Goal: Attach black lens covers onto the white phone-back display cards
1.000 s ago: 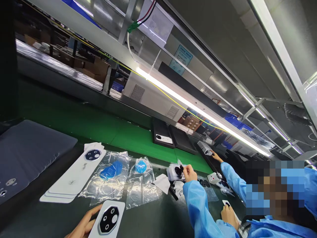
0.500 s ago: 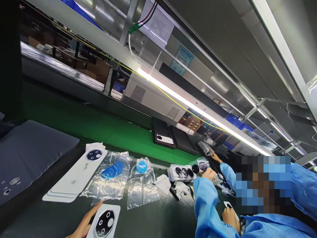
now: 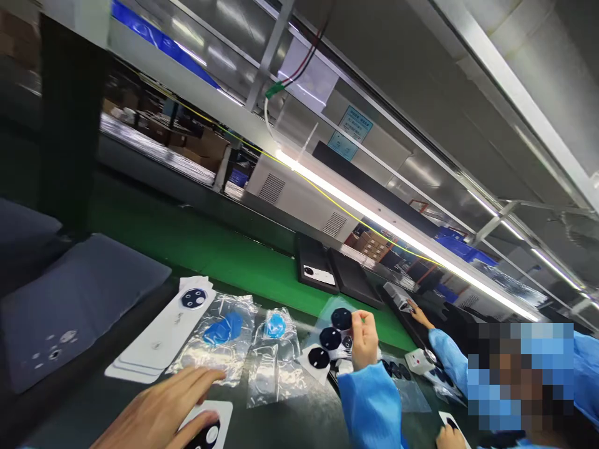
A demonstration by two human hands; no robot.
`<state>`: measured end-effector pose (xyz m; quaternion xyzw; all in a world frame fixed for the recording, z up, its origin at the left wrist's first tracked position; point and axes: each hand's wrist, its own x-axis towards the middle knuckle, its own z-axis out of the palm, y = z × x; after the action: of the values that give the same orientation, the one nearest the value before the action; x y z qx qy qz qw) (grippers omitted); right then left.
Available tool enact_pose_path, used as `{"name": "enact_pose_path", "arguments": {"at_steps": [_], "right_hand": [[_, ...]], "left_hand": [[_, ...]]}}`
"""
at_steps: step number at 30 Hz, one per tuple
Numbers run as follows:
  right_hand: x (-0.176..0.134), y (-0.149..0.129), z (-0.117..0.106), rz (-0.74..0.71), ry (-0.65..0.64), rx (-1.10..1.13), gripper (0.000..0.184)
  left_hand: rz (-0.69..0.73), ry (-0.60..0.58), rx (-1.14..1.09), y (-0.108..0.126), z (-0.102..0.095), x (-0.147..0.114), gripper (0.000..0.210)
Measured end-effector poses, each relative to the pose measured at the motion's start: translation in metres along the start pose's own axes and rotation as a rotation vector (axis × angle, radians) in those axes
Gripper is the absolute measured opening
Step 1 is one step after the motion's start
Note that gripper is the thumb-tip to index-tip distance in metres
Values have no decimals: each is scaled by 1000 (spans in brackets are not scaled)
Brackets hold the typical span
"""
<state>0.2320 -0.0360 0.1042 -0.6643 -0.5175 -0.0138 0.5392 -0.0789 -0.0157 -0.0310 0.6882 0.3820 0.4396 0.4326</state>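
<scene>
My left hand (image 3: 156, 405) reaches in from the lower left, fingers stretched out and thumb over the black camera ring of a white phone back cover (image 3: 222, 419). Most of that cover is hidden by the hand or cut off by the frame. My right hand (image 3: 365, 340), in a blue sleeve, pinches the edge of a clear film sheet with black round stickers (image 3: 330, 338). The sheet is tilted up above the bench. Left of it lie a clear bag with a blue round piece (image 3: 275, 325) and a bag with larger blue pieces (image 3: 224, 327).
A stack of white back covers (image 3: 154, 340) stands beside a grey padded sheet (image 3: 93, 299). Black trays (image 3: 311, 255), one bearing a white phone cover, sit on the green belt (image 3: 224, 249). At right a co-worker in blue (image 3: 449, 349) handles other pieces.
My right hand has moved left with the sticker sheet, away from the co-worker. My left hand has come further into view, over the white cover. The view has shifted slightly.
</scene>
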Motion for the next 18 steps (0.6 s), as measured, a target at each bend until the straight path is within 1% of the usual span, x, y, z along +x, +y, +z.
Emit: {"name": "enact_pose_path", "arguments": {"at_steps": [2, 3, 5, 6, 8, 12, 14, 16, 18], "right_hand": [[-17, -13, 29, 1, -119, 122, 42], [-24, -20, 42, 4, -169, 174, 43], [-37, -32, 62, 7, -247, 257, 43], [-41, -36, 69, 7, -276, 288, 42], [-45, -43, 76, 7, -321, 332, 41], [-41, -44, 80, 16, -389, 374, 41], [-37, -42, 81, 26, -403, 378, 41], [-37, -43, 83, 37, -372, 374, 40], [-42, -47, 86, 29, -282, 364, 45]], "left_hand": [[123, -42, 64, 44, -14, 27, 26], [146, -77, 63, 63, -19, 39, 25], [129, -93, -6, 91, -24, 60, 22], [91, -101, -62, 99, -24, 67, 23], [48, -107, -124, 105, -21, 77, 24], [3, -143, -238, 100, -14, 85, 30], [-16, -165, -302, 98, -12, 87, 31], [-29, -177, -354, 98, -10, 89, 30], [-30, -174, -395, 100, -7, 90, 29]]}}
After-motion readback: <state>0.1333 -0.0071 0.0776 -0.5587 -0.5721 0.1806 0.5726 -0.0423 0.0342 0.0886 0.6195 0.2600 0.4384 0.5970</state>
